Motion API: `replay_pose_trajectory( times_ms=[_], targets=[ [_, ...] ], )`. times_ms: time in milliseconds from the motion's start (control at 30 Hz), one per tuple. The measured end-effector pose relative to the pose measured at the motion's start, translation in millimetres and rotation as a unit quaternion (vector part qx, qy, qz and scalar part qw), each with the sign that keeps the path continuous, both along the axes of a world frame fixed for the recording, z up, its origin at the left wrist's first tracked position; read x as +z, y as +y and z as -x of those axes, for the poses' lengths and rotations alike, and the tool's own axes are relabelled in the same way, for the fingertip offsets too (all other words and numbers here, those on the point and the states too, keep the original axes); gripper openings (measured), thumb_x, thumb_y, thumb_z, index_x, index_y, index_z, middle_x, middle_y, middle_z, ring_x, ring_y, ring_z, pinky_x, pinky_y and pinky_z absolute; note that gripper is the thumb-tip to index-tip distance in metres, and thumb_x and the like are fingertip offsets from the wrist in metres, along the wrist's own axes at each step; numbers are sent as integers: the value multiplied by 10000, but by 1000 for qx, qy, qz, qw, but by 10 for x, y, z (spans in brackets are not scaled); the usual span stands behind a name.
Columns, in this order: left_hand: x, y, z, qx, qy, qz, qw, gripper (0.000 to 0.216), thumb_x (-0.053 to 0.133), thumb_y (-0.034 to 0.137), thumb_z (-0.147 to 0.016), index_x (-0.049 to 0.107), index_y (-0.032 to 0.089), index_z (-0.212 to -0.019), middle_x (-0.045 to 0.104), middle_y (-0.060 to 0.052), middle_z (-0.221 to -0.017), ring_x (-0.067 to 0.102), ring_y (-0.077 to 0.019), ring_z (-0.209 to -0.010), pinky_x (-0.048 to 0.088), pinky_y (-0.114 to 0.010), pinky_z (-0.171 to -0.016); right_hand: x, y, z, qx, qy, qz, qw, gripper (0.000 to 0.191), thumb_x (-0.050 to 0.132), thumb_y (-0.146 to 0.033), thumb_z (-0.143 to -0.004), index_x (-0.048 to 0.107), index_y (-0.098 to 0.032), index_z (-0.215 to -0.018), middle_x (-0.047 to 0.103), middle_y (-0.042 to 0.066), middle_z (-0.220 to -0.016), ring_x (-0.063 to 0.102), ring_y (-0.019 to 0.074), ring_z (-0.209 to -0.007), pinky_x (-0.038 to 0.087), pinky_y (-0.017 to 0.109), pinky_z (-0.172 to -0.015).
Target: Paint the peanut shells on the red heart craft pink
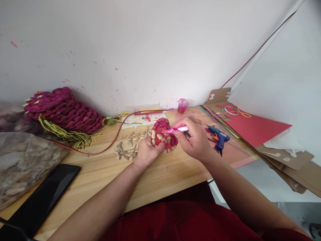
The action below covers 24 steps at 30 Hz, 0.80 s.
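Note:
My left hand [147, 152] grips the lower left edge of a round red disc [158, 138], its thumb lying over the front. Peanuts in their shells ring the disc's rim; those along the top and right are painted shiny magenta, while those on the left and bottom are still plain tan. A paintbrush [182, 129] with a pale pink handle is pinched in my right hand [194, 139]. Its magenta-wet tip touches or hovers just over the disc's middle, near a peanut there; contact is hard to tell. Loose peanuts [129, 154] lie on the table just left of my left hand.
A plastic cup of magenta paint [183, 105] stands by the wall. At right are a blue glue gun [218, 138], red card [253, 124] and cardboard. At left lie stacked magenta peanut pieces [72, 112], a bag of peanuts [27, 164] and a black phone [42, 201]. A red cord [110, 145] crosses the table.

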<state>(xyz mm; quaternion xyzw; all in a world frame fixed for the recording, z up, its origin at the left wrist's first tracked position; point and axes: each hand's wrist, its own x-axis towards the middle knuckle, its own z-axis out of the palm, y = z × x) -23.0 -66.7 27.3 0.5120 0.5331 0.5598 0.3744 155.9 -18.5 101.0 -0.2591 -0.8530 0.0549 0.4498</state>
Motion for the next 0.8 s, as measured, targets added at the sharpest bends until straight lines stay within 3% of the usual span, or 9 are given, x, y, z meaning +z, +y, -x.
replay_pose_trajectory(
  times_ms=[567, 700, 800],
  targets=[
    [-8, 12, 15, 21, 37, 9, 999, 170, 729, 322, -730, 767, 157, -729, 758, -42, -681, 642, -170, -568, 513, -263, -575, -58, 10, 48, -10, 39, 19, 999, 37, 626, -201, -942, 619, -232, -924, 705, 23, -851, 644, 217, -855, 445, 398, -786],
    [-3, 16, 16, 6, 6, 7, 1000, 196, 737, 328, -736, 794, 157, -811, 796, -54, -781, 692, -191, -653, 556, -282, -656, -47, 16, 24, -31, 43, 1, 999, 36, 626, -199, -939, 616, -232, -928, 706, 23, -850, 641, 221, -864, 442, 405, -804],
    [-14, 13, 23, 10, 19, 14, 1000, 186, 751, 329, -731, 789, 156, -787, 788, -48, -757, 688, -190, -650, 552, -278, -652, -45, 1, 27, -6, 43, 14, 999, 21, 621, -212, -950, 614, -227, -937, 707, 25, -872, 644, 215, -864, 444, 399, -797]
  ],
)
